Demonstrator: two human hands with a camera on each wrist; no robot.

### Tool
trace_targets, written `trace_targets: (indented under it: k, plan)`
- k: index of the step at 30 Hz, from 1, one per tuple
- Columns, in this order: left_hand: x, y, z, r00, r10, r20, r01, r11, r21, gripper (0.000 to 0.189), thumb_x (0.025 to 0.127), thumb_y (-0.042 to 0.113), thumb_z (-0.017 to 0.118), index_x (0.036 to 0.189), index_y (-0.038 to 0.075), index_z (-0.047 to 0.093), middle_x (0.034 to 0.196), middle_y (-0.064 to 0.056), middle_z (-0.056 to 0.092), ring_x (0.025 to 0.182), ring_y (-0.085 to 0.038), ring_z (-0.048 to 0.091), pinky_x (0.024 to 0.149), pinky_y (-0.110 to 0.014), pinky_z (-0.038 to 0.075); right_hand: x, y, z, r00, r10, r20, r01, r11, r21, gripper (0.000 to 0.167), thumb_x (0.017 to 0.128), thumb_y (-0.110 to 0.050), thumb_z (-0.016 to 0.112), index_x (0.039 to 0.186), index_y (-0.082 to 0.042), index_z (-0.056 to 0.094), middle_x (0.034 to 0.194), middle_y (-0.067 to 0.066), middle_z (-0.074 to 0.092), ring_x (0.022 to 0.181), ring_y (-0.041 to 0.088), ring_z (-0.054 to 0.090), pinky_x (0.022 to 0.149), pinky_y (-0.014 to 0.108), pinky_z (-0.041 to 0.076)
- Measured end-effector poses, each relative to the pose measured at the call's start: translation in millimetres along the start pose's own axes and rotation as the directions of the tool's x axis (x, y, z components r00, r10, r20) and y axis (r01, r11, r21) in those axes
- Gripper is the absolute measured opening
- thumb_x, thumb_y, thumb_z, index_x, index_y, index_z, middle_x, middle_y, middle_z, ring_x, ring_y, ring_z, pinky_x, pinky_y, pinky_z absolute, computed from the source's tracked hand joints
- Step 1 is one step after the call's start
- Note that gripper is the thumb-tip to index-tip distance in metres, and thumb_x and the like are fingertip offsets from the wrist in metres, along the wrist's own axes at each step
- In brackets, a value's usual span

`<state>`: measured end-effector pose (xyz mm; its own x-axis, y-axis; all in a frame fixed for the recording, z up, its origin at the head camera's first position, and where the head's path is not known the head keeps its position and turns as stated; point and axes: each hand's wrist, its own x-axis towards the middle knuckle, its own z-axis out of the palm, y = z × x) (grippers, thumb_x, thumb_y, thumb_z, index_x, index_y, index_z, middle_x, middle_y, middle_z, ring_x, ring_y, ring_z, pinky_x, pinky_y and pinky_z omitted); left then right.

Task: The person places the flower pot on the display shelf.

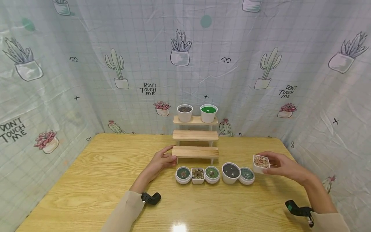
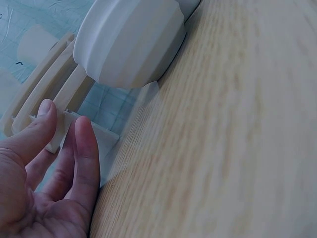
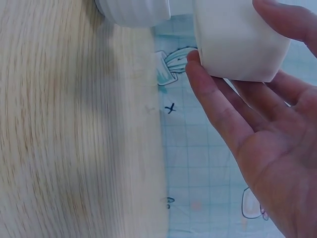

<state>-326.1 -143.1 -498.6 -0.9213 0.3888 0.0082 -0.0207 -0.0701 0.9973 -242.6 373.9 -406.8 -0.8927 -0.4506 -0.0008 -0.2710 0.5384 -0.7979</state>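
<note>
- Head view: square pot, white and smooth-sided, filled with reddish and cream pebbles; lifted off the table beside the right end of a row, grasped between thumb and fingers of the right hand
- Left hand pinching the left end of the lowest step of a wooden stand
- Partly hidden: right fingertips behind the square pot; a thin pale strip beside the thumb, hard to make out; the same pot cut off by the top edge in the right wrist view, pebbles unseen there
- Counts: three steps; two round pots on the topmost; five pots in the row, four round and one square; one pot in hand
</note>
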Motion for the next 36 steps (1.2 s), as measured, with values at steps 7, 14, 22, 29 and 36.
trace_targets:
  k: [7,14,22,29,36]
  plan:
    - [-0.4,0.0,0.4,1.0,-0.005,-0.005,0.005,1.0,-0.009,0.077,0.099,0.013,0.07,0.164,0.012,0.027,0.101,-0.007,0.075,0.091,-0.015,0.072,0.085,-0.029,0.063,1.1,-3,3,1.0,0.003,-0.003,-0.003,0.999,0.046,0.058,0.098,-0.013,0.07,0.149,0.002,0.046,0.133,-0.004,0.058,0.115,-0.007,0.058,0.088,0.019,0.054]
    - [-1.0,-0.3,0.1,1.0,-0.003,-0.007,0.003,1.0,-0.004,0.077,0.099,0.013,0.07,0.163,0.012,0.028,0.102,-0.009,0.075,0.092,-0.015,0.072,0.085,-0.029,0.063,1.7,-10,4,1.0,-0.004,-0.012,0.005,0.997,0.08,0.06,0.1,-0.012,0.068,0.151,0.007,0.041,0.129,0.0,0.061,0.11,-0.001,0.062,0.084,0.022,0.058]
    - [-1.5,-1.2,0.1,1.0,-0.001,-0.014,0.001,1.0,0.0,0.077,0.099,0.014,0.071,0.163,0.011,0.028,0.103,-0.009,0.075,0.092,-0.014,0.072,0.085,-0.028,0.063,5.0,-16,6,0.999,0.008,-0.034,-0.006,0.997,0.077,0.061,0.1,-0.013,0.068,0.152,0.006,0.041,0.134,0.016,0.057,0.11,-0.002,0.062,0.085,0.023,0.059]
    - [-1.7,0.9,1.5,1.0,0.012,0.008,-0.012,1.0,-0.01,0.079,0.099,0.013,0.07,0.164,0.01,0.025,0.102,-0.008,0.074,0.093,-0.015,0.072,0.086,-0.028,0.063,4.0,-20,9,0.998,0.021,-0.061,-0.017,0.998,0.066,0.06,0.1,-0.014,0.069,0.151,0.005,0.042,0.129,0.007,0.062,0.109,0.001,0.064,0.084,0.024,0.06]
    - [-1.8,2.0,0.8,1.0,0.012,0.006,-0.012,1.0,0.006,0.078,0.1,0.014,0.069,0.164,0.01,0.026,0.102,-0.006,0.075,0.092,-0.014,0.072,0.085,-0.028,0.063,8.3,-21,14,0.997,0.014,-0.08,-0.012,1.0,0.024,0.061,0.099,-0.018,0.071,0.149,0.006,0.044,0.135,0.023,0.058,0.108,-0.004,0.061,0.083,0.022,0.059]
